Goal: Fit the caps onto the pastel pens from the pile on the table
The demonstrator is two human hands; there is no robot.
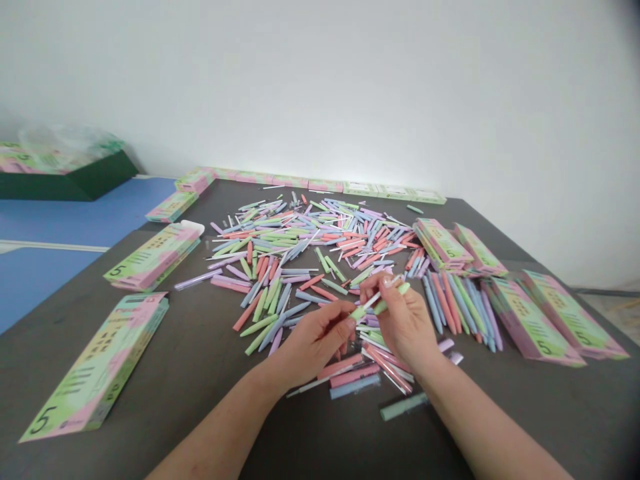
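My left hand and my right hand meet above a large heap of pastel pens on a dark tabletop. Between them is a green pen, with its body pinched in my left fingers and its other part in my right fingers. A thin white refill or barrel shows in the middle. Loose pink, blue, lilac and green pen parts lie under and around both hands, some partly hidden by my wrists.
Flat pastel boxes marked 5 stand around the table, with a row along the far edge and stacks at the right. A blue surface lies beyond the left edge, with a dark green tray behind it.
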